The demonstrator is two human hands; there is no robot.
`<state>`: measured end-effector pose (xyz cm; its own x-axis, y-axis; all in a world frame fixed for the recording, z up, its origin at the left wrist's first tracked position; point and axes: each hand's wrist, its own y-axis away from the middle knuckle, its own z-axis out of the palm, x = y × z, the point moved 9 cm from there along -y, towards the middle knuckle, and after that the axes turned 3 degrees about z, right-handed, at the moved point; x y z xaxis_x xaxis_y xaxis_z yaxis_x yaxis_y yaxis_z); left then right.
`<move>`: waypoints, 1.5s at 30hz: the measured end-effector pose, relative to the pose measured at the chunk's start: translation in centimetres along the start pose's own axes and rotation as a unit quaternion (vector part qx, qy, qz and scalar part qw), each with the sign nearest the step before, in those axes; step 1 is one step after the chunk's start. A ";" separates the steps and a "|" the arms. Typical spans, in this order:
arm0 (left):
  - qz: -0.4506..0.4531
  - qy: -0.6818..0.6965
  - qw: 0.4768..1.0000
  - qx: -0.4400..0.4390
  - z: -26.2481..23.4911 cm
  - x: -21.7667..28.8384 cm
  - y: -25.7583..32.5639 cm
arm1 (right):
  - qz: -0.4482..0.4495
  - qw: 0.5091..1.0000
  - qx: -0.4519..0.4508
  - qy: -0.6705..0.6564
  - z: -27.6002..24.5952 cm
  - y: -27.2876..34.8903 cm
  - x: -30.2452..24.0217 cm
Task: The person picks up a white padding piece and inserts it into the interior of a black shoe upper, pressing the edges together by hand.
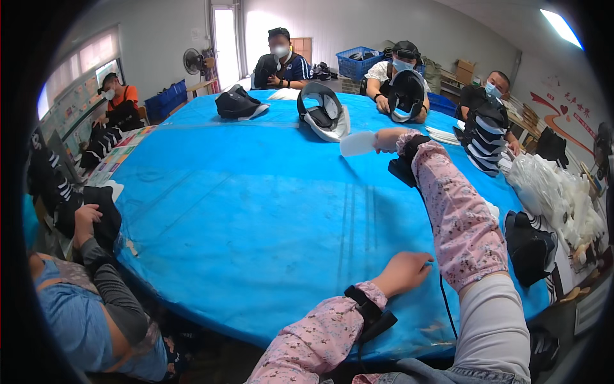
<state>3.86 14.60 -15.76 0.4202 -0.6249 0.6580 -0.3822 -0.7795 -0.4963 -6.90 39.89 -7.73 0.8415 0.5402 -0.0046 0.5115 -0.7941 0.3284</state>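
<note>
My right hand (387, 139) reaches far out over the table and grips a thin, whitish translucent plastic piece (357, 144) by its right end. Just beyond that piece, a black cap with a pale brim (332, 126) lies with its inside showing. Close to me, my left hand (404, 272) rests on the blue table cover (256, 211). Its fingers are curled in, and I see nothing held in them. Another black cap (240, 104) lies farther left, near the far edge.
Across the table, one person holds a black cap (405, 95). White flat pieces (444, 135) and a stack of caps (486, 137) lie at the right, beside clear plastic bags (551, 192). A co-worker's hand (86, 224) is at the left edge. A dark cable (448, 304) hangs near my right arm.
</note>
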 end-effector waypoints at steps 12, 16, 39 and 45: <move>0.020 0.037 0.999 -0.016 1.6 0.0 -0.4 | 0.026 0.991 0.095 -0.087 -2.4 3.8 0.0; 0.030 0.037 0.999 -0.001 1.5 0.1 -0.3 | 0.021 0.989 0.033 -0.140 -1.1 2.2 0.2; 0.104 0.036 0.987 0.119 0.2 0.8 0.1 | -0.053 0.932 0.251 -0.256 -2.3 -3.1 -2.8; 0.076 0.344 0.928 0.120 2.6 -0.1 0.3 | 0.092 0.601 0.343 -0.716 2.1 -5.3 5.2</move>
<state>5.87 14.27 -17.47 -0.2795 -0.6174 0.7354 -0.1640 -0.7239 -0.6701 -4.90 46.31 -11.49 -0.0695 0.0223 -0.9973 -0.0747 -0.9971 -0.0171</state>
